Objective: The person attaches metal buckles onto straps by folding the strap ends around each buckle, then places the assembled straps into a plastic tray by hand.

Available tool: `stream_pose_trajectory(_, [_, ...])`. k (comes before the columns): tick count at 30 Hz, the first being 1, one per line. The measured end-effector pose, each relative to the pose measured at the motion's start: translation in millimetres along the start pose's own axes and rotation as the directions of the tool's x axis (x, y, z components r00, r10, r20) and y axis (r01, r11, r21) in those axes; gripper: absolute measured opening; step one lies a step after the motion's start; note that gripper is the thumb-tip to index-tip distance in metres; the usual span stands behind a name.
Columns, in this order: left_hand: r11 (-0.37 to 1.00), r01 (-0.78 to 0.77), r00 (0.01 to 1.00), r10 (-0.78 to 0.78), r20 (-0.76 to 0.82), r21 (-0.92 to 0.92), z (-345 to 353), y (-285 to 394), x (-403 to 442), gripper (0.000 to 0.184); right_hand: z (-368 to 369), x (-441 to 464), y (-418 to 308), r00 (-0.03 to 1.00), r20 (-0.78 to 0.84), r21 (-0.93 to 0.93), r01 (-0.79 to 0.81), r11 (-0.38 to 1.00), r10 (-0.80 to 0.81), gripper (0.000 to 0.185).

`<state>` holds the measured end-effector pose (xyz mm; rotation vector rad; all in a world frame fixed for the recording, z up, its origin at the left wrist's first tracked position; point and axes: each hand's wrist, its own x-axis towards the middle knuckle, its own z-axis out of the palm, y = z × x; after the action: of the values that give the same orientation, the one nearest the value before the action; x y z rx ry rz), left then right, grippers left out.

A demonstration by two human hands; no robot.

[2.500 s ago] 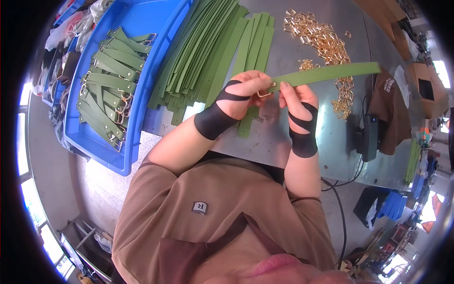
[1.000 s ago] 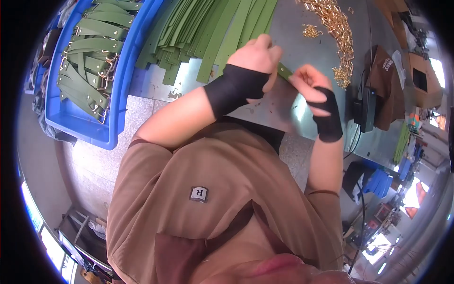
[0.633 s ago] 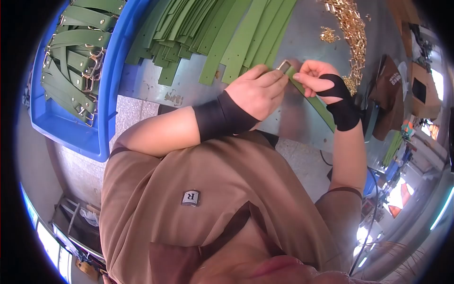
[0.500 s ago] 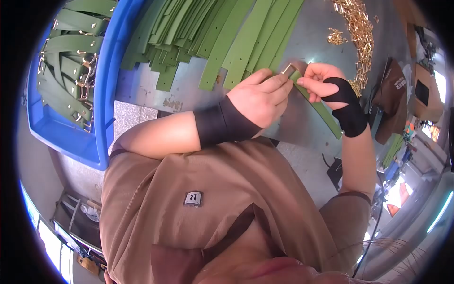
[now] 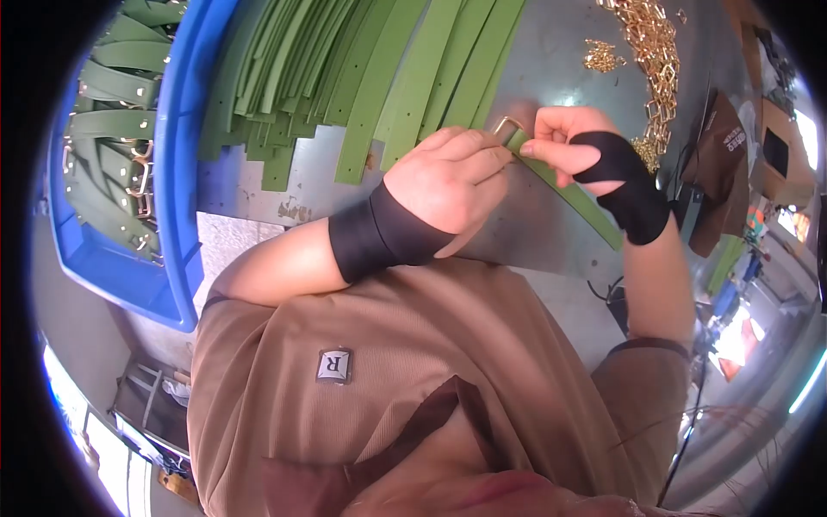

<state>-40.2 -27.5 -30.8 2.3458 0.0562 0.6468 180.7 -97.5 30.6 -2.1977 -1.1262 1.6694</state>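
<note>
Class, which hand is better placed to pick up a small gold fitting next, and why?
Probably the right hand: it is nearer the small gold fittings, while the left hand, farther off, holds the green strap.

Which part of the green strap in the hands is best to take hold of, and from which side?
Probably the free end of the green strap, pinched flat across its width, coming from the person's right. It is thin, flat and sticks out beyond the right hand, while the left hand crowds the metal ring end.
</note>
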Motion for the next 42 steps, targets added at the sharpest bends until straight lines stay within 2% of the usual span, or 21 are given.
stream_pose_trajectory(2, [1.000,-0.016,1.000,0.016,-0.011,0.022,1,1,2,0.030,15,-13,8,0.972,-0.214,0.085,0.116,0.990,-0.096,0.027])
stream_pose_trajectory(4, [0.999,0.021,1.000,-0.020,-0.018,0.026,0,4,4,0.027,35,-24,22,0.815,-0.438,-0.167,0.341,0.925,-0.380,0.025])
stream_pose_trajectory(6, [0.997,0.000,1.000,0.001,-0.017,0.072,1,7,6,0.026,50,-35,27,0.738,-0.517,-0.376,0.259,0.890,-0.434,0.024])
stream_pose_trajectory(11, [0.981,-0.081,0.986,0.105,-0.126,0.176,-15,26,20,0.023,72,-40,33,0.669,-0.596,-0.485,0.142,0.863,-0.445,0.022])
stream_pose_trajectory(12, [0.989,-0.014,0.977,0.045,-0.210,0.147,-24,31,20,0.022,76,-47,29,0.679,-0.610,-0.502,0.068,0.862,-0.408,0.022])
stream_pose_trajectory(14, [0.992,0.110,0.944,-0.084,-0.319,0.065,-40,31,19,0.015,80,-75,8,0.547,-0.700,-0.545,0.007,0.839,-0.459,0.022])
stream_pose_trajectory(16, [0.700,0.530,0.778,-0.626,-0.053,-0.479,-52,31,19,0.018,84,-111,-15,0.304,-0.684,-0.664,0.116,0.738,-0.663,0.019])
stream_pose_trajectory(18, [0.347,0.618,0.739,-0.563,0.370,-0.705,-60,13,25,0.033,105,-124,-38,0.101,-0.683,-0.711,0.134,0.690,-0.724,0.019])
stream_pose_trajectory(21, [-0.194,0.655,0.608,-0.439,0.661,-0.731,-48,24,50,0.056,126,-119,-57,-0.137,-0.573,-0.802,0.297,0.518,-0.808,0.027])
stream_pose_trajectory(22, [-0.177,0.648,0.620,-0.442,0.648,-0.741,-51,24,61,0.056,128,-112,-58,-0.228,-0.501,-0.848,0.320,0.422,-0.835,0.028])
stream_pose_trajectory(24, [-0.243,0.633,0.740,-0.088,0.667,-0.735,-61,28,85,0.057,131,-98,-57,-0.237,-0.502,-0.829,0.406,0.384,-0.832,0.026])
stream_pose_trajectory(26, [-0.205,0.619,0.741,-0.165,0.651,-0.758,-75,39,103,0.054,129,-81,-51,-0.337,-0.405,-0.869,0.431,0.243,-0.850,0.015])
stream_pose_trajectory(28, [-0.055,0.543,0.774,-0.355,0.525,-0.838,-80,35,115,0.049,134,-61,-39,-0.322,-0.394,-0.871,0.430,0.238,-0.861,0.016])
stream_pose_trajectory(31, [0.074,0.533,0.822,-0.284,0.494,-0.843,-79,11,117,0.035,131,-52,-29,-0.246,-0.385,-0.852,0.466,0.240,-0.889,0.009])
stream_pose_trajectory(32, [0.131,0.533,0.836,-0.233,0.497,-0.836,-81,7,118,0.032,128,-61,-21,0.251,-0.668,-0.166,0.868,0.469,-0.700,0.008])
stream_pose_trajectory(34, [0.240,0.560,0.821,-0.286,0.494,-0.793,-90,24,130,0.027,116,-59,-6,0.460,-0.795,0.281,0.857,0.433,-0.395,0.014])
stream_pose_trajectory(36, [0.635,0.626,0.737,-0.291,0.610,-0.452,-101,38,146,0.025,79,-68,6,0.159,-0.960,0.171,0.985,-0.035,-0.231,0.024])
stream_pose_trajectory(38, [0.698,0.587,0.728,-0.234,0.644,-0.410,-98,45,163,0.026,44,-82,36,0.392,-0.907,0.404,0.913,-0.061,-0.155,0.026])
stream_pose_trajectory(39, [0.822,0.542,0.653,-0.282,0.703,-0.173,-99,57,176,0.028,39,-85,43,0.385,-0.910,0.397,0.916,-0.062,-0.152,0.026])
stream_pose_trajectory(40, [0.892,0.446,0.578,-0.348,0.738,0.071,-97,64,185,0.029,35,-87,48,0.438,-0.887,0.430,0.899,0.087,-0.143,0.024])
stream_pose_trajectory(42, [0.933,0.336,0.564,-0.310,0.765,0.130,-83,54,194,0.031,38,-78,56,0.512,-0.849,0.449,0.829,0.334,-0.128,0.019])
